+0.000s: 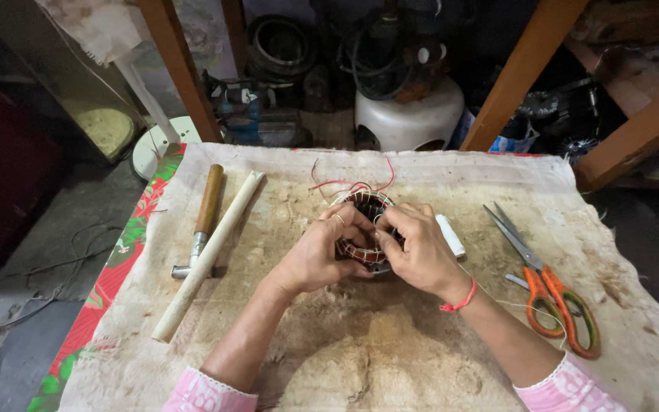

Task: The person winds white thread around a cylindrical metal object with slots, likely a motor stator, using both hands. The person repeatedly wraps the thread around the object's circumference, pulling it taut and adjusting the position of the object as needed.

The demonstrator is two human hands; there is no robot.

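A wound motor stator [365,229] (red leads trailing) is gripped by the left hand [322,255] and right hand [419,252], fingers curled, possibly pinching its binding thread.

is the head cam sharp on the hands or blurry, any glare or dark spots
Head view: both hands and the wound coil are sharp, lit evenly with no glare; the scissors are clear; the clutter under the bench is dark; straight edges bow near the frame borders.

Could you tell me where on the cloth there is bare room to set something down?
The widest bare patch of cloth lies near the viewer, between the forearms. Another runs between the white rod and the left hand. It is crowded mid-cloth, where both hands hold the wound coil, and on the right by the scissors.
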